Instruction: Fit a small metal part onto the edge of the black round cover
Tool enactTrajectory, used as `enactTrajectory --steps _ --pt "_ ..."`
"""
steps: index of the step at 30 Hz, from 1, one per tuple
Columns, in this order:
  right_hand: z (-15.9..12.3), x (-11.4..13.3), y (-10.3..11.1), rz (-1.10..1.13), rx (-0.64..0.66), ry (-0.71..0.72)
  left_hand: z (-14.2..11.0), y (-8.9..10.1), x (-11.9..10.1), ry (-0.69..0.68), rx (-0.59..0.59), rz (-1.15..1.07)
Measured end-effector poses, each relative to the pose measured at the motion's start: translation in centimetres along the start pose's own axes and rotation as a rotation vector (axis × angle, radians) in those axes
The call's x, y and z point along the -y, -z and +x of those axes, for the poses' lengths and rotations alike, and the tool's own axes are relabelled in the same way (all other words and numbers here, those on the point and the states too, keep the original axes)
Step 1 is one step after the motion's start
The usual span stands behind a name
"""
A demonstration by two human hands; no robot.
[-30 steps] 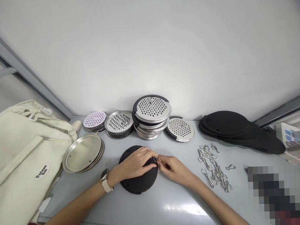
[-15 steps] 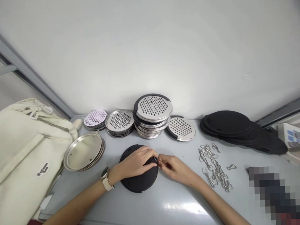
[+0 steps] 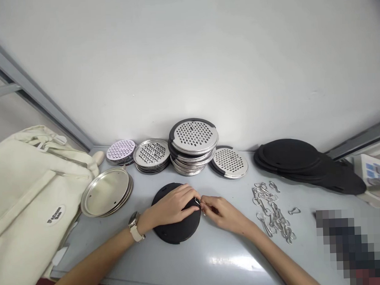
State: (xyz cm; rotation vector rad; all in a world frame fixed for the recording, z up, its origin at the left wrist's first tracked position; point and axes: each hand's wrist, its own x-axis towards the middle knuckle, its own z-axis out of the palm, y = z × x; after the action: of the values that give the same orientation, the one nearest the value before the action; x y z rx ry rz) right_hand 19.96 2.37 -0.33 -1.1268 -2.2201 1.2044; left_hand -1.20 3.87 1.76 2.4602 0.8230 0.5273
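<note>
My left hand [image 3: 170, 206] lies over the upper right part of a round black plastic disc [image 3: 176, 231], holding it flat on the table. My right hand [image 3: 222, 214] comes in from the right, its thumb and fingertips pinching a small metal clip [image 3: 197, 201] at the disc's right rim. The fingers hide most of the clip, so how it joins the disc cannot be seen. A white-strapped watch [image 3: 135, 227] sits on my left wrist.
Stacks of perforated steel grater discs [image 3: 192, 136] stand behind the hands, with plain metal discs [image 3: 106, 192] and a cream canvas bag [image 3: 30, 198] to the left. Loose metal clips [image 3: 270, 210] and stacked black discs [image 3: 306, 167] lie right. A pixelated patch covers the lower right.
Both hands stay on the disc and clip with only slight finger movement. The whole scene has shifted a few pixels as my head moved.
</note>
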Motion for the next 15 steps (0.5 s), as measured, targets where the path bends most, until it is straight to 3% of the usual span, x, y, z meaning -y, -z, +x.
enactTrajectory --steps 15 --pt "0.09 0.07 -0.77 -0.074 -0.077 -0.01 0.07 -0.11 0.01 -0.006 -0.042 0.014"
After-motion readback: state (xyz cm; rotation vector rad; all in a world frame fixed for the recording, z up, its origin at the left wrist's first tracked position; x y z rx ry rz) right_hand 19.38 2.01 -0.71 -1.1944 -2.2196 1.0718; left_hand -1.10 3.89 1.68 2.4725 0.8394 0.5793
